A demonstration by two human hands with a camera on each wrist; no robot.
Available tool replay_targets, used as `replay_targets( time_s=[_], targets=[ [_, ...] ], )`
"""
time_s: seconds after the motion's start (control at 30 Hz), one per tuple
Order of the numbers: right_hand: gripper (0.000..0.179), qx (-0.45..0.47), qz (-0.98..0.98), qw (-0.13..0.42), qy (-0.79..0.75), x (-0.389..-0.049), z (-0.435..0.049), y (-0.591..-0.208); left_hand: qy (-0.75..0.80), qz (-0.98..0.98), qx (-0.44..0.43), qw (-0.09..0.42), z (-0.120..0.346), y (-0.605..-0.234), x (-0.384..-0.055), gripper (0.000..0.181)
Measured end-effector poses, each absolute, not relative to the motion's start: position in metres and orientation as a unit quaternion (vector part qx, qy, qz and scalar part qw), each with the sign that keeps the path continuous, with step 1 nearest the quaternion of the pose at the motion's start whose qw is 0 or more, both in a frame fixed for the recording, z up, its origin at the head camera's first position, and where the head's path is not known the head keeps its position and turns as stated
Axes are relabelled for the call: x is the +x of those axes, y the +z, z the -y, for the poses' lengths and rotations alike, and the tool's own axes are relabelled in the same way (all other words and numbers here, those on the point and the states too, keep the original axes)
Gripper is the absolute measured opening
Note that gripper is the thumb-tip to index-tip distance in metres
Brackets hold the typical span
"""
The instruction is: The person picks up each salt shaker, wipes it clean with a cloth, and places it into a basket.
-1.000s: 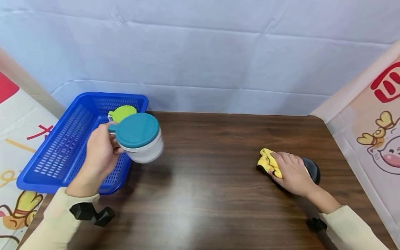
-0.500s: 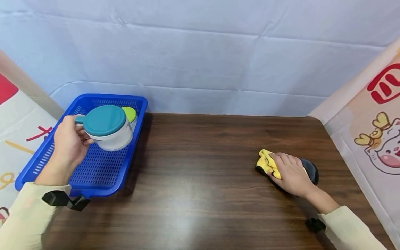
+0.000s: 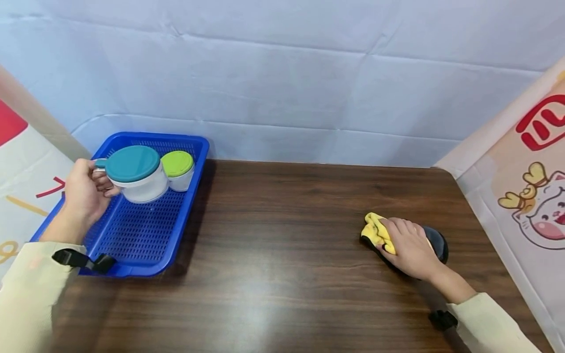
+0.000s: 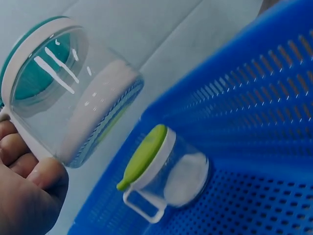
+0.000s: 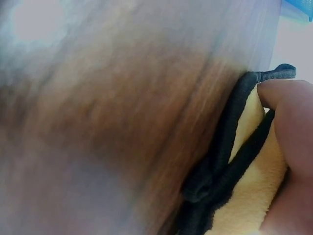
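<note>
My left hand (image 3: 83,193) grips the handle of a clear jar (image 3: 144,190) with a teal lid. The jar hangs upright over the back of the blue basket (image 3: 143,270). In the left wrist view its base, with some white powder inside, is above the basket wall. A smaller handled jar (image 4: 183,178) with a lime-green lid stands inside the basket, also holding white powder. Far to the right, my right hand (image 3: 412,250) holds a bunched yellow cloth (image 3: 376,231) with dark edging down on the table; in the right wrist view the thumb bends over its folds.
The brown wooden table (image 3: 273,235) stretches between the basket and the cloth. A pale sheet (image 3: 282,83) hangs behind it, and printed sheets with cartoon figures (image 3: 547,211) border both sides. The basket stands at the table's left.
My left hand has carried the teal-lidded jar leftward and slightly back, from beside the basket's right rim to over its inside. The right hand and cloth have stayed nearly in place.
</note>
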State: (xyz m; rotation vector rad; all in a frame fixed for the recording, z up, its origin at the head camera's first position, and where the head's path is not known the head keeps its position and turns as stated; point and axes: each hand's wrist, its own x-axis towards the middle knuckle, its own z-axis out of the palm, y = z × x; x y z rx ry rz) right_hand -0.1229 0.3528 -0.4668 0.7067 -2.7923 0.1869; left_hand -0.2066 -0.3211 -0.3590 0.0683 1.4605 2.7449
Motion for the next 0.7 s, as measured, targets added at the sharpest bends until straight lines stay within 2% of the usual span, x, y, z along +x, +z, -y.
replay_targets(
  time_s=[0.23,0.47,0.7],
  targets=[
    [0.063,0.238,0.962,0.123,0.059,-0.123,-0.353,-0.468,0.846,-0.531,0.039,0.031,0.327,-0.363,-0.214,0.037],
    [0.063,0.229,0.965,0.116,0.062,-0.122,-0.351,-0.465,0.800,-0.599,-0.022,0.023,0.333,-0.374,-0.222,0.044],
    [0.063,0.223,0.967,0.109,0.062,-0.122,-0.351,-0.464,0.773,-0.632,-0.035,0.046,0.336,-0.378,-0.229,0.041]
  ],
)
